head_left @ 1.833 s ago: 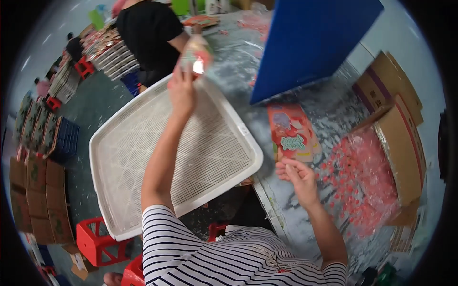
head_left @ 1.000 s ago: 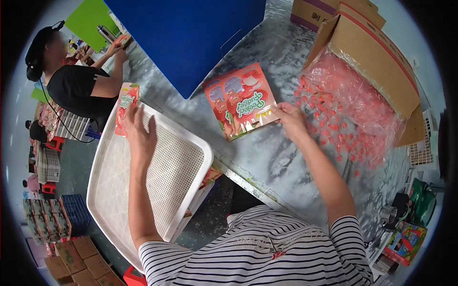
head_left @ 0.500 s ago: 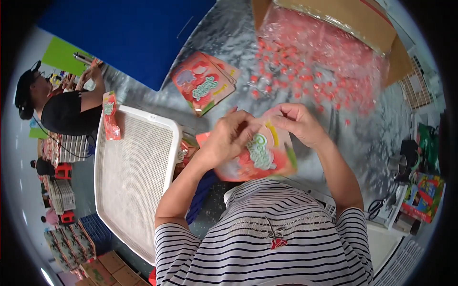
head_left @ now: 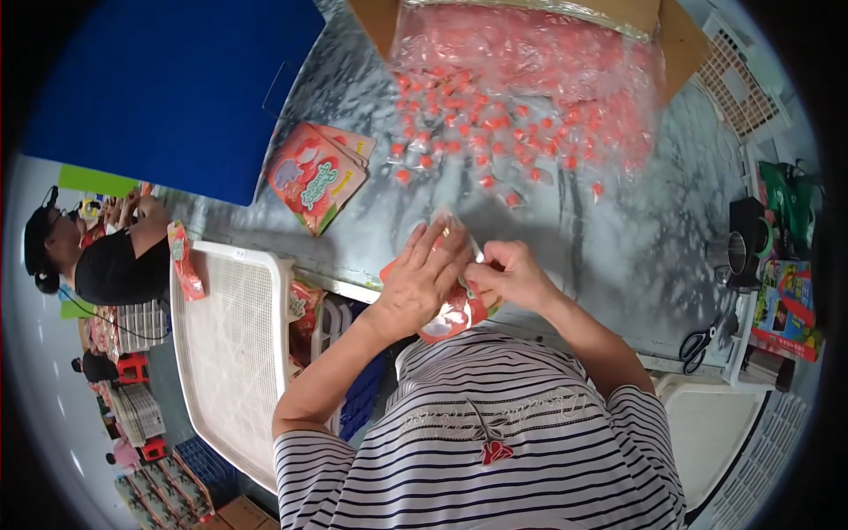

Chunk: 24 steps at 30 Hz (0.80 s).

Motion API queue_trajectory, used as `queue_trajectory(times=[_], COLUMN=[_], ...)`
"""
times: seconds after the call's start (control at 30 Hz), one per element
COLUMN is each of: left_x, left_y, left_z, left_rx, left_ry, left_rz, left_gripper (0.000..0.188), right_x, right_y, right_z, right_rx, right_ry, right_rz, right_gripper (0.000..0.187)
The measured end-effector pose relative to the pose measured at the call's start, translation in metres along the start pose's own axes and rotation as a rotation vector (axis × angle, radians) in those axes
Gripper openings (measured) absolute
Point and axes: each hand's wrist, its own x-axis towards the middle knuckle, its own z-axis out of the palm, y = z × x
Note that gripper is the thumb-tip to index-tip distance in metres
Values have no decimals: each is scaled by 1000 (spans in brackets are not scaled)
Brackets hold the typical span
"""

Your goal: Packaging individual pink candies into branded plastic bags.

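A red printed pouch point(head_left: 450, 323) is held at the table's near edge, in front of my striped shirt. My left hand point(head_left: 422, 278) lies across its upper part, fingers close together over it, covering most of the print. At the pouch's right edge, my right hand point(head_left: 514, 278) pinches with thumb and curled forefinger. A shiny clear part shows just beyond my left fingertips. Farther left on the table lies a fanned stack of similar flat pouches point(head_left: 320, 177). Beyond my hands are scattered small red wrapped pieces point(head_left: 486, 146).
An open cardboard box point(head_left: 680, 49) with clear plastic lining spills the pieces. A blue panel point(head_left: 168, 88) fills the far left. A white mesh tray point(head_left: 231, 353) stands left, a narrow red packet point(head_left: 184, 263) on its rim. Scissors point(head_left: 698, 346) lie right. A person in black point(head_left: 124, 261) works at left.
The pouch has come nearer and tilted, its front now mostly under my left hand. My right hand has shifted down and left to its edge. The whole view has also shifted.
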Motion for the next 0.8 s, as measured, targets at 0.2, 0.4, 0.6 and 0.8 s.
queue_trajectory(times=[0.2, 0.4, 0.6, 0.8], left_x=[4, 6, 14, 15], left_y=[8, 27, 31, 31], left_z=[-21, -17, -9, -18], left_rx=[119, 235, 210, -18], left_ry=[-39, -194, -284, -280], left_rz=[162, 329, 326, 288], left_gripper=[32, 22, 17, 21], right_x=[-13, -14, -5, 11], right_y=[6, -18, -23, -10], right_z=[-3, -24, -28, -42], right_rx=[126, -230, -667, -639], right_ry=[-42, -281, -243, 7], right_rz=[78, 96, -105, -68], right_gripper=[32, 27, 13, 15])
